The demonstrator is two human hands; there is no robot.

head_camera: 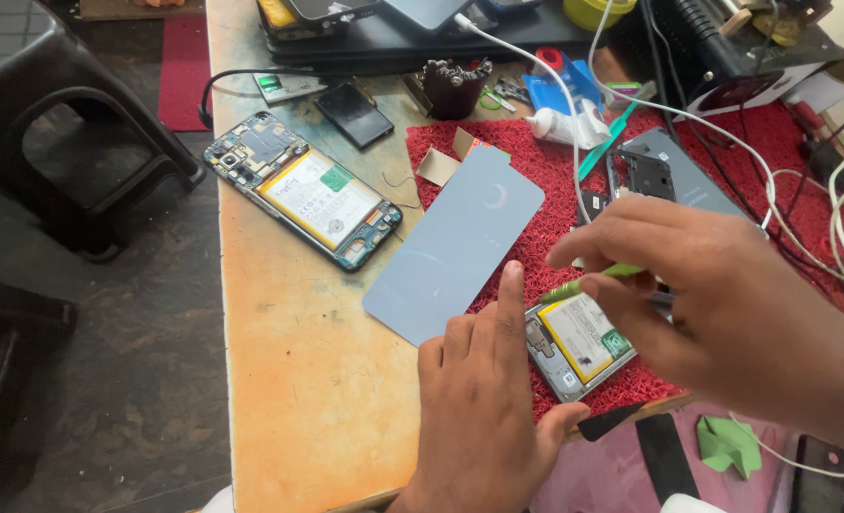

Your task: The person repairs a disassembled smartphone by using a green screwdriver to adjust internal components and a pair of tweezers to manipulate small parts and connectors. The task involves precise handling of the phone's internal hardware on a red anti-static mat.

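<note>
My right hand (726, 304) pinches a thin green tool (588, 282) whose tip points down at an opened phone (574, 347) with a yellow-edged battery, lying on the red mat (545, 204). My left hand (483, 418) rests flat beside that phone, its index finger stretched up onto the grey-blue back cover (455, 242) and its thumb near the phone's lower edge. A second opened phone (303, 190) with its battery exposed lies farther left on the orange table (298, 380).
A grey phone frame (673, 180), a white glue tube (559, 125), a small black screen (353, 114), white cables (726, 133) and a dark cup of tools (452, 87) crowd the back. A black plastic stool (70, 123) stands left of the table edge.
</note>
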